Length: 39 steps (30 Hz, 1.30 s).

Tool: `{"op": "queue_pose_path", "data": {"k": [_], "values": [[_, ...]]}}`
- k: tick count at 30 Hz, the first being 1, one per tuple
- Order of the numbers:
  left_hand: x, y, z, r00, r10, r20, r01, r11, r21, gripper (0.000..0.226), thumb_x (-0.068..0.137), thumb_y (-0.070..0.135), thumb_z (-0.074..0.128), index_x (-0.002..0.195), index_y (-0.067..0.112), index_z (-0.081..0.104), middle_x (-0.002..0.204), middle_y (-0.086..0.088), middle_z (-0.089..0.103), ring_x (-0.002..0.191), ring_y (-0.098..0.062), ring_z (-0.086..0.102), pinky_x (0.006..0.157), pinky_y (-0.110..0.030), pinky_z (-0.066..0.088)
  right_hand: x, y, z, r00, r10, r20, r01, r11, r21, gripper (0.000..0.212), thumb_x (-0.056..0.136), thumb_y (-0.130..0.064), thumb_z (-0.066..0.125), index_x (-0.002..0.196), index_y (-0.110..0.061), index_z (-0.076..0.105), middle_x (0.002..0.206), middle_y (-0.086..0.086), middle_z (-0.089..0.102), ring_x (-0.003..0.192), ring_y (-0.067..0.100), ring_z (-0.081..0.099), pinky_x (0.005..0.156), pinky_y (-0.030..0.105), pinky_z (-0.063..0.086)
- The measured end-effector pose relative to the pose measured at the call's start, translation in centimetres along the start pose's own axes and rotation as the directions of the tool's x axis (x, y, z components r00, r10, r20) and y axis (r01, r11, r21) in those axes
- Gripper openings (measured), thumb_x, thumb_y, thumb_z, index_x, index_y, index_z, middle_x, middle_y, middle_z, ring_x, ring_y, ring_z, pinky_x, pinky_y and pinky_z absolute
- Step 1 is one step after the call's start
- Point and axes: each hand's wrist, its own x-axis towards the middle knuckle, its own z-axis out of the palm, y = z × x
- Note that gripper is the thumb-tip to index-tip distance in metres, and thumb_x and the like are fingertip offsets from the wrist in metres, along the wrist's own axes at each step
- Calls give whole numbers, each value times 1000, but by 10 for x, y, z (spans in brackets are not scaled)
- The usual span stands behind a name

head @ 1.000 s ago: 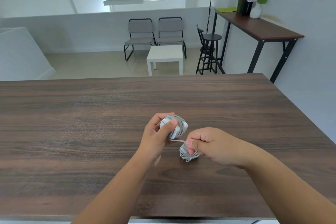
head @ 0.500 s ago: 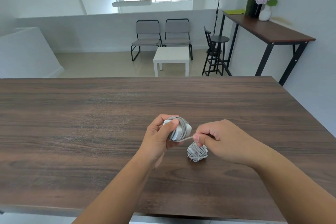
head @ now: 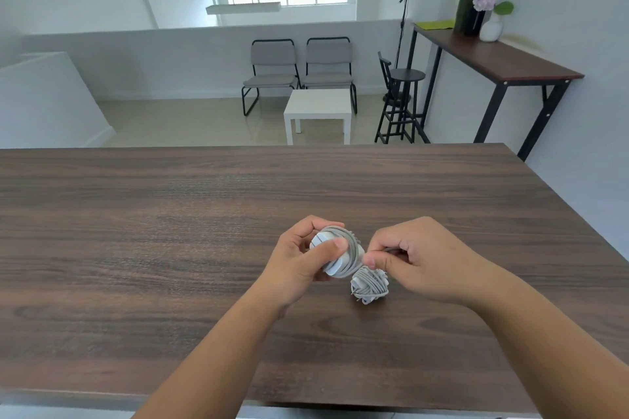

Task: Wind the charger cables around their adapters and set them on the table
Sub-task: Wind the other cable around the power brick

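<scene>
Dark brown wood-grain tabletop (head: 170, 231): one small white charger adapter wrapped in grey cable (head: 369, 284) rests directly on it, near the front-centre.

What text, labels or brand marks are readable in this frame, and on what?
None can be read.
Held adapter in the left hand: white casing wrapped in cable, no print visible.
Wound adapter on the table: only cable coils show.
Dark bottle and white vase on the side table: too small and blurred to tell any marking.
</scene>
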Motion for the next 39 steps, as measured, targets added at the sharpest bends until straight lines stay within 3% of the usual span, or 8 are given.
{"op": "queue_pose_path", "data": {"k": [8,16,21,25,28,30,35,39], "values": [[-1,-7,2,997,-71,-11,71,996,-56,53,64,39,74,101,4,61,86,-7,71,70,-15,65,60,-30,54,-5,9,10,999,32,15,-33,997,70,20,88,-30,62,71,-21,63,57,-1,57,50,7,42,51,20,33],[2,-16,-4,984,-175,-33,173,984,-53,52,61,44,75,99,10,63,87,-7,70,74,-17,66,60,-32,55,-3,16,23,999,44,12,-44,999,-21,24,85,-40,54,73,-22,65,54,-6,56,51,9,46,51,22,34],[2,-16,-5,979,-203,14,204,979,-9,42,63,42,75,95,17,67,86,-6,69,79,-19,65,60,-32,56,3,17,25,999,34,4,-34,999,-24,26,84,-44,57,70,-23,65,58,-3,62,55,12,53,54,28,42],[0,-10,-10,974,-215,71,212,976,40,42,62,36,76,97,14,68,86,-9,69,74,-18,64,59,-30,53,10,18,23,995,84,-59,-76,990,121,20,80,-31,73,64,-20,66,57,-6,61,54,6,51,52,15,37],[-6,-9,-11,958,-243,156,235,970,63,43,63,30,79,102,13,70,89,-7,70,75,-17,65,57,-27,52,15,22,19,957,223,-183,-147,923,356,17,78,-23,77,65,-17,68,58,6,63,52,6,50,53,18,40],[-10,-12,-7,954,-243,177,243,970,23,42,64,30,79,103,15,71,92,-8,70,77,-19,66,55,-26,52,17,24,19,946,269,-179,-159,869,468,14,79,-18,76,67,-14,69,60,10,65,54,13,56,53,22,45],[-9,-19,0,950,-303,72,311,939,-145,53,63,33,80,112,15,70,99,-11,72,80,-20,69,49,-19,54,9,26,41,932,346,-107,-185,709,680,12,82,-12,72,72,-7,68,59,10,66,56,19,62,51,26,52],[0,-17,9,937,-335,-96,293,907,-302,40,65,30,77,103,18,72,90,-8,70,68,-13,64,49,-17,53,2,38,59,870,477,-123,-238,626,743,14,86,-10,68,73,-9,61,60,7,63,52,17,58,48,25,48]]}}
